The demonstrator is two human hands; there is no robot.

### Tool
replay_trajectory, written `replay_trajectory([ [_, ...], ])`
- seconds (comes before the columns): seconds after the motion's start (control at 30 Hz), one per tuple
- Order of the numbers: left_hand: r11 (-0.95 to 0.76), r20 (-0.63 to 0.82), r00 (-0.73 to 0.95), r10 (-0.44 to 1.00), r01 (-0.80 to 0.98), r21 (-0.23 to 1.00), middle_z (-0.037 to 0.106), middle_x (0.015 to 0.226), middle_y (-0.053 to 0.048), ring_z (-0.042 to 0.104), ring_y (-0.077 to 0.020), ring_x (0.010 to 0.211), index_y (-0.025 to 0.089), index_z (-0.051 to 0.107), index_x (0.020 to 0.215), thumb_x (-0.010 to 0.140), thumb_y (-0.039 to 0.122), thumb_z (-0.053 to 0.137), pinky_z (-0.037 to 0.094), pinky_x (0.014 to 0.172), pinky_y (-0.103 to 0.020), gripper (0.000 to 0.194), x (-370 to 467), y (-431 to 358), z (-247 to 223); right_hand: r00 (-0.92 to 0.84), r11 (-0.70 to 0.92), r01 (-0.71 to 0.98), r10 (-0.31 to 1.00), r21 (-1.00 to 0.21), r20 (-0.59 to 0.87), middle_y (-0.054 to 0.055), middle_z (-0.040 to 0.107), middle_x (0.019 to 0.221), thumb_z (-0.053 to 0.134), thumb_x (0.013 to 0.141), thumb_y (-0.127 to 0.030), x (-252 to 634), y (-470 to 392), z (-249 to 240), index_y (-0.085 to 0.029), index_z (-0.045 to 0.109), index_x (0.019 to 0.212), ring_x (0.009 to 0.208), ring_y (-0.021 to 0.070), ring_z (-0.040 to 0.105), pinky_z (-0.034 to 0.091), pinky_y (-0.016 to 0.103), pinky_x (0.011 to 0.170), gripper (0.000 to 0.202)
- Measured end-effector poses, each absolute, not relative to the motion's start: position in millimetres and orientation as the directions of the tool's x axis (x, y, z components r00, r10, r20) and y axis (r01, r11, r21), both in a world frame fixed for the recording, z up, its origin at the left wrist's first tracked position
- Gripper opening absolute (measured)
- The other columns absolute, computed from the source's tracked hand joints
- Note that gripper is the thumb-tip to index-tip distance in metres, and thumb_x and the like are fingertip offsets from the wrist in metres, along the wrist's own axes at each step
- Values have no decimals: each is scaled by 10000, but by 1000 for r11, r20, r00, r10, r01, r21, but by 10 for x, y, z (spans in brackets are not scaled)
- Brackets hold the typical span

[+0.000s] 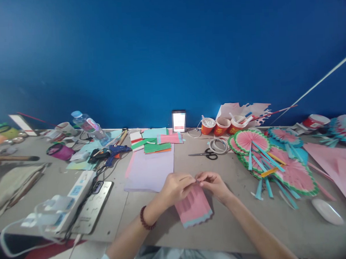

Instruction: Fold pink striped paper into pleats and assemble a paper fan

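Observation:
A pink pleated paper (194,207) with a scalloped light-blue edge hangs below my hands, over the grey table (119,208). My left hand (179,186), with a dark red bead bracelet (147,218) on its wrist, is closed at the paper's upper end. The fingers of my right hand (215,185) are pinched close beside it, at a small dark piece at the top of the paper; what exactly they grip is too small to make out. Behind my left hand lies a stack of lilac paper (150,168). Black-handled scissors (210,154) lie beyond my right hand.
Pink, green and blue paper fans (295,170) lie right, near a white mouse (327,211). Red cups (222,126) and a phone (179,121) stand along the blue wall. At left are a power strip (74,198), a blue glue gun (116,150) and a tilted bottle (91,127).

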State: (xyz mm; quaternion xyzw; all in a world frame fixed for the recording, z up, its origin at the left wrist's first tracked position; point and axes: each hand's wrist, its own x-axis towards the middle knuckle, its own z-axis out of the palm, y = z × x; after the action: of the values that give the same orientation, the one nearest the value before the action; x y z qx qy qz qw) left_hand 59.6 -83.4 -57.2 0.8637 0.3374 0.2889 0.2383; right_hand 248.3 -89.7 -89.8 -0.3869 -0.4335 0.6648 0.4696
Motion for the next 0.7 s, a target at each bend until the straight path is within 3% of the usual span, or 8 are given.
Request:
replay_trajectory([
  [0.2, -578, 339, 524, 781, 403, 710, 671, 724, -63, 578, -149, 647, 194, 682, 824, 871, 304, 493, 423, 628, -252, 223, 639, -856, -572, -237, -61, -203, 971, -977, -11, 48, 681, 716, 789, 597, -382, 2509, -892, -860, -217, 686, 604, 691, 176, 602, 468, 318, 676, 195],
  [0.33, -408, 225, 430, 874, 399, 821, 647, 661, -29, 556, -127, 608, 183, 675, 722, 825, 305, 551, 407, 586, -222, 202, 665, -847, -532, -222, -13, -162, 975, -987, 23, 46, 689, 723, 787, 610, -355, 2500, -901, -896, -220, 705, 660, 699, 173, 609, 472, 315, 698, 166],
  [0.53, -103, -15, 408, 913, 264, 959, 623, 619, -27, 521, -115, 564, 134, 643, 671, 764, 358, 613, 392, 532, -210, 245, 664, -767, -563, -172, -127, -154, 980, -980, -100, 28, 679, 667, 802, 576, -367, 2436, -908, -972, -195, 685, 648, 646, 155, 592, 469, 304, 666, 220],
  [0.7, -27, -55, 401, 915, 197, 980, 604, 628, -24, 507, -109, 568, 128, 627, 691, 780, 416, 591, 380, 529, -207, 304, 659, -711, -675, -124, -236, -175, 968, -956, -217, 11, 669, 653, 793, 569, -424, 2397, -891, -980, -187, 659, 655, 622, 138, 569, 453, 293, 659, 286],
])
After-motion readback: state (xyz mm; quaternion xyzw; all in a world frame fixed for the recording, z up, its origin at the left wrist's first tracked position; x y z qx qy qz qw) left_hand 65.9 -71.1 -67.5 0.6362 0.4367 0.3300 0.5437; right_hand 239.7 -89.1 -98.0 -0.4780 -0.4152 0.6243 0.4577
